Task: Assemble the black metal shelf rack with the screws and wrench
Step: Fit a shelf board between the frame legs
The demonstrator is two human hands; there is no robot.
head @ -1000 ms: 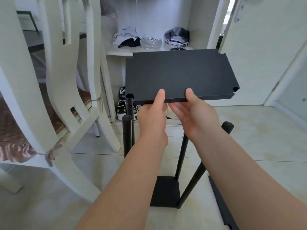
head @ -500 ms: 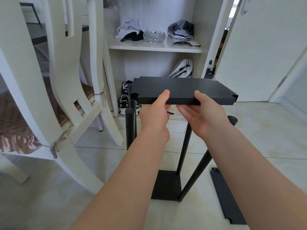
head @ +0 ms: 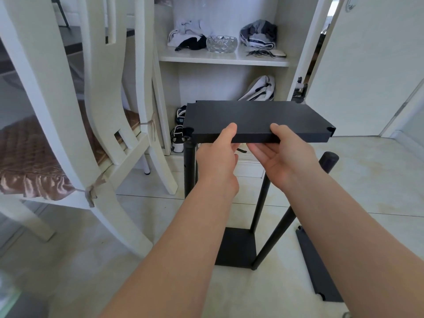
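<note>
While the left hand (head: 218, 161) and the right hand (head: 283, 157) each pinch the near edge of the flat black metal shelf panel (head: 252, 115), grip closed with thumb on top and fingers beneath, the step in hand looks to be seating it on the upright black round posts (head: 260, 203) rising from the black bottom shelf (head: 236, 246). Its left corner notch (head: 187, 131) sits at the near-left post (head: 190, 166), but the right notch (head: 330, 129) hangs apart from the leaning near-right post (head: 328, 160), which likely needs drawing in next. A second ago the panel stood higher and tilted up; now it lies lower and nearly level.
</note>
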